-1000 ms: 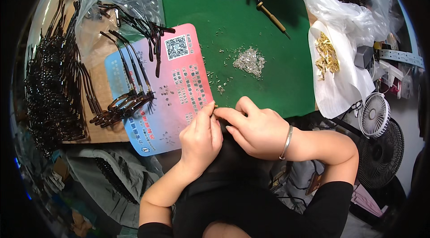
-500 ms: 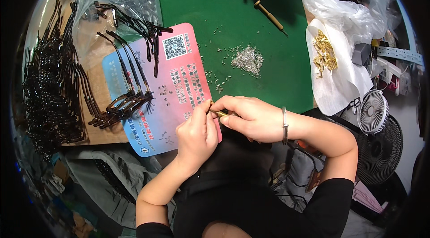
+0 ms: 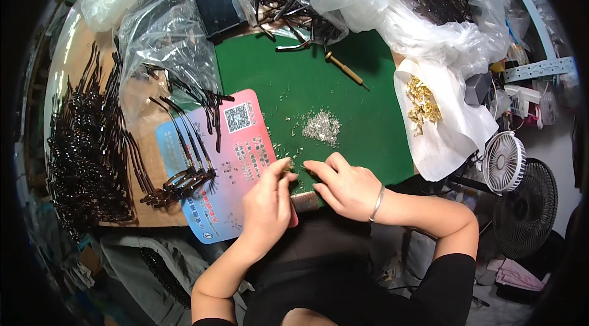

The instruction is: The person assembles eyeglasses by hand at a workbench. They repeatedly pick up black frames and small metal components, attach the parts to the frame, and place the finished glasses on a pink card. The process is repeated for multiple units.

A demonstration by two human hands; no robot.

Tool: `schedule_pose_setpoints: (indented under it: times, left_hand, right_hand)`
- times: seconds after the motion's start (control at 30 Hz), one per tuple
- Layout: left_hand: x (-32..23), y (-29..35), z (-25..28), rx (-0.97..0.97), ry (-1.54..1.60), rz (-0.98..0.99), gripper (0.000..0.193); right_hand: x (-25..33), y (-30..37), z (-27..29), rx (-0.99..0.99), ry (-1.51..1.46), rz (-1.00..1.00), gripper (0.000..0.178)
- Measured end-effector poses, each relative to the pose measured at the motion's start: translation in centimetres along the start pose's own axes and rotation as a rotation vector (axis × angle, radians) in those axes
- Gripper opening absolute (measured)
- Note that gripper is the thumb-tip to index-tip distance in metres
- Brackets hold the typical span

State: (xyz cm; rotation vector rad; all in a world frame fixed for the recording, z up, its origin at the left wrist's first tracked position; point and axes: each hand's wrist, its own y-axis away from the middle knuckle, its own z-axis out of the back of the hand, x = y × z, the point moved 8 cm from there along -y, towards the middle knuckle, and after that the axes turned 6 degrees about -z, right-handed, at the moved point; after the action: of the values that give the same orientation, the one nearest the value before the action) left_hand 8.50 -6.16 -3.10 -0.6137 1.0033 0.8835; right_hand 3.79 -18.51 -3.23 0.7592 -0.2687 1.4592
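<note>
My left hand point(image 3: 268, 199) is over the right edge of a pink-and-blue printed card point(image 3: 236, 160), its fingers curled together; what they hold, if anything, is too small to make out. To its right, my right hand point(image 3: 350, 191) hovers over the front of the green mat point(image 3: 362, 105), index finger and thumb apart, with nothing plainly between them. A pile of tiny silvery screws point(image 3: 321, 128) lies just beyond both hands. Between the hands, a grey ribbed strip point(image 3: 305, 202) shows at the mat's front edge. Several dark eyeglass pieces point(image 3: 187, 178) rest on the card.
Dark eyeglass temples point(image 3: 92, 160) are heaped at the left. A yellow-handled screwdriver point(image 3: 346, 71) lies at the mat's back. Gold-coloured metal parts point(image 3: 423, 105) sit on white sheeting point(image 3: 435, 154) at right, near a white fan point(image 3: 504, 163). Plastic bags point(image 3: 165, 37) and a dark screen point(image 3: 215, 0) line the back.
My hands were together on a small gold-coloured piece; now they are apart and that piece is not seen in them. The view has shifted, so the table sits lower in it.
</note>
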Motion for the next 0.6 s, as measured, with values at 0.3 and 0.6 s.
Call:
schedule_pose_setpoints:
  times: [0.3,0.6]
  left_hand:
    - [-0.6,-18.5,-2.2,-0.096,-0.627,-0.38,0.023]
    - [-0.1,-18.5,-0.7,0.034,-0.615,-0.376,0.029]
  right_hand:
    - [-0.9,-0.1,0.0,-0.043,-0.111,0.159,0.032]
    - [-3.0,0.6,0.8,-0.03,-0.202,0.098,0.03]
